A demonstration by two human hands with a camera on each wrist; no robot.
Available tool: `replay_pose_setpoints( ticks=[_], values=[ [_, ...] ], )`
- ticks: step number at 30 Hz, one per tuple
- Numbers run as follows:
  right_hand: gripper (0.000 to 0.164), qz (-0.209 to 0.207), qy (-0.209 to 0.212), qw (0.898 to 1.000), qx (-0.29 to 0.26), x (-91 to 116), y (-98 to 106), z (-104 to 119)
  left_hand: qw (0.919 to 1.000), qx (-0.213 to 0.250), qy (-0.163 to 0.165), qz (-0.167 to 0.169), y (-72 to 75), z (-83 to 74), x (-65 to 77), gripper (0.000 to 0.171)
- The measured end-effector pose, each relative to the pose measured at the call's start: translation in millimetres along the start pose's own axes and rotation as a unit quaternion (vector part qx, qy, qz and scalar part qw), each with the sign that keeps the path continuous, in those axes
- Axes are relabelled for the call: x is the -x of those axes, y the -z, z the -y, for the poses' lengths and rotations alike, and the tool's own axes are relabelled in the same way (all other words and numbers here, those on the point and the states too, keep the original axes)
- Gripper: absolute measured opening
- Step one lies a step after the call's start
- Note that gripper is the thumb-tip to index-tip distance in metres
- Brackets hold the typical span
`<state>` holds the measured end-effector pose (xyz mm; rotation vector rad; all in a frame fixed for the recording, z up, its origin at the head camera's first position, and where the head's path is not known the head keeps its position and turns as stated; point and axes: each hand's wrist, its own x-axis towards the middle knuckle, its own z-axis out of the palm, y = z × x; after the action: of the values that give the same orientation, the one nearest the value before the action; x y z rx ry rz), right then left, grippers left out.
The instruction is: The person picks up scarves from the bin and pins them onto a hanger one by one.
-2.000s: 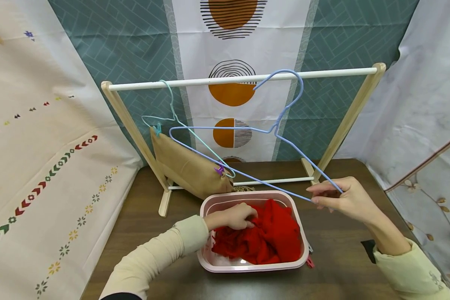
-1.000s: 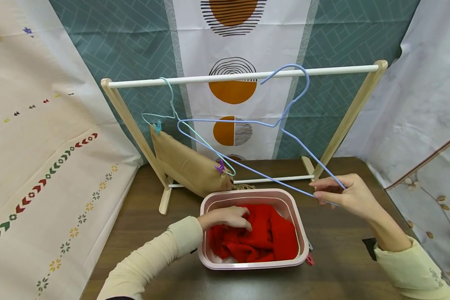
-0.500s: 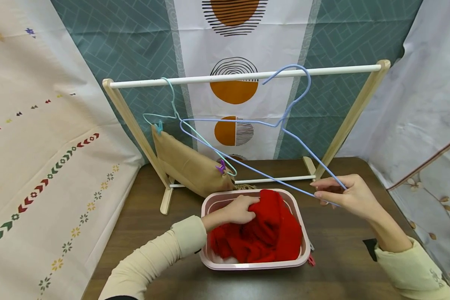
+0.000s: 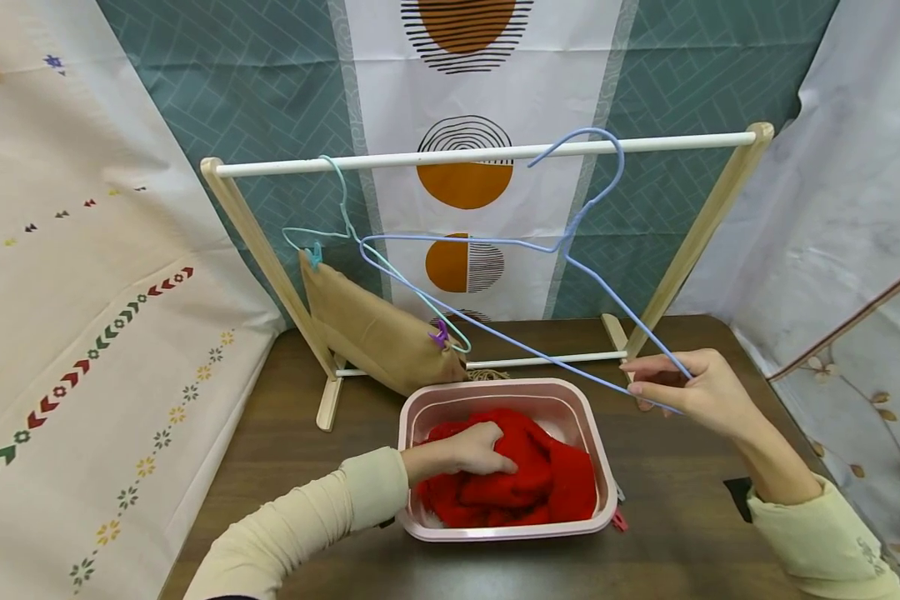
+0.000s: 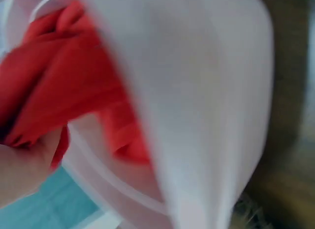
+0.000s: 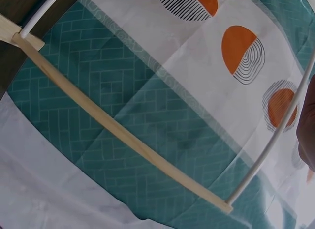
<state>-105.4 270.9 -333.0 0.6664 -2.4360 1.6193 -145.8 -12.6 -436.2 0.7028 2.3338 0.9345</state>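
In the head view my left hand [image 4: 476, 450] is down in the pink plastic tub [image 4: 412, 414], gripping a crumpled red cloth [image 4: 570, 482]. The left wrist view has folds of the red cloth [image 5: 74, 86] lying over the fingers; most fingertips are hidden. Out to the right, my right hand [image 4: 693, 392] pinches one lower corner of a blue clothes hanger [image 4: 495, 335]. The hanger is tilted, its hook up in front of the white rail. In the right wrist view only a small part of the right hand [image 6: 307, 126] shows, at the right edge.
A wooden drying rack [image 4: 690, 229] with a white rail [image 4: 457, 156] stands behind the tub. On its left hangs a mint hanger [image 4: 348, 225] with a tan cloth bag [image 4: 375, 329], clipped by a teal and a purple peg [image 4: 439, 334]. Pegs [image 4: 619, 520] lie right of the tub.
My left hand has raised part of the red cloth, then lowered it back into the tub. Since two seconds ago the blue hanger has shifted slightly right and up.
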Motion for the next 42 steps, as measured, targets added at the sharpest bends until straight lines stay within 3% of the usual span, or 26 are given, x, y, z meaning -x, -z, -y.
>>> replay_pose_setpoints(
  ticks=[2, 3, 5, 7, 8, 9, 12, 14, 16, 18, 25, 28, 33, 35, 38, 42],
  values=[
    [0.029, -0.003, 0.000, 1.000, -0.001, 1.0, 0.9, -0.2, 0.9924, -0.048, -0.107, -0.037, 9.2, -3.6, 4.4, 0.010],
    [0.029, -0.005, 0.002, 1.000, -0.002, 1.3, 1.7, -0.2, 0.9832, -0.067, -0.160, -0.056, 15.8, -5.6, 7.5, 0.005],
    [0.028, -0.011, -0.001, 1.000, -0.001, 2.0, 4.1, 0.4, 0.9564, -0.096, -0.255, -0.105, 28.9, -9.4, 15.2, 0.019],
    [0.026, -0.018, -0.005, 1.000, 0.004, 2.2, 7.4, 1.5, 0.9333, -0.095, -0.314, -0.145, 41.0, -12.9, 24.1, 0.035],
    [0.025, -0.022, -0.008, 1.000, 0.007, 2.6, 9.0, 2.1, 0.9289, -0.081, -0.327, -0.155, 46.4, -14.5, 28.5, 0.042],
    [0.025, -0.024, -0.010, 1.000, 0.009, 2.9, 10.6, 2.6, 0.9281, -0.059, -0.329, -0.163, 51.1, -16.0, 32.7, 0.047],
    [0.025, -0.027, -0.015, 0.999, 0.009, 3.6, 13.6, 3.3, 0.9360, 0.048, -0.306, -0.167, 63.9, -21.9, 43.1, 0.044],
    [0.026, -0.025, -0.014, 1.000, 0.004, 3.6, 14.3, 3.5, 0.9342, 0.126, -0.286, -0.172, 72.1, -26.7, 49.0, 0.038],
    [0.026, -0.021, -0.008, 1.000, 0.001, 3.3, 14.3, 3.3, 0.9237, 0.194, -0.275, -0.183, 80.4, -32.8, 54.3, 0.029],
    [0.027, -0.023, -0.004, 1.000, -0.001, 3.6, 14.1, 3.2, 0.9100, 0.234, -0.277, -0.200, 88.7, -39.2, 59.0, 0.024],
    [0.024, -0.042, -0.017, 0.999, 0.009, 2.5, 13.8, 5.6, 0.8740, 0.289, -0.295, -0.256, 113.6, -62.9, 74.3, 0.017],
    [0.024, -0.053, -0.024, 0.998, 0.006, 1.1, 13.9, 7.4, 0.8494, 0.338, -0.294, -0.279, 126.9, -80.1, 84.5, 0.019],
    [0.023, -0.056, -0.015, 0.998, 0.004, -1.1, 14.7, 8.8, 0.7902, 0.409, -0.324, -0.322, 153.2, -107.4, 103.2, 0.027],
    [0.022, -0.055, -0.014, 0.998, 0.005, -1.4, 14.8, 9.6, 0.7757, 0.414, -0.340, -0.334, 160.3, -114.3, 108.8, 0.025],
    [0.021, -0.054, -0.022, 0.998, 0.011, -0.8, 14.9, 10.7, 0.7737, 0.416, -0.338, -0.337, 163.4, -118.9, 113.0, 0.021],
    [0.022, -0.057, -0.038, 0.997, 0.020, -0.3, 13.6, 12.1, 0.7849, 0.418, -0.317, -0.330, 159.7, -116.3, 110.4, 0.022]
  ],
)
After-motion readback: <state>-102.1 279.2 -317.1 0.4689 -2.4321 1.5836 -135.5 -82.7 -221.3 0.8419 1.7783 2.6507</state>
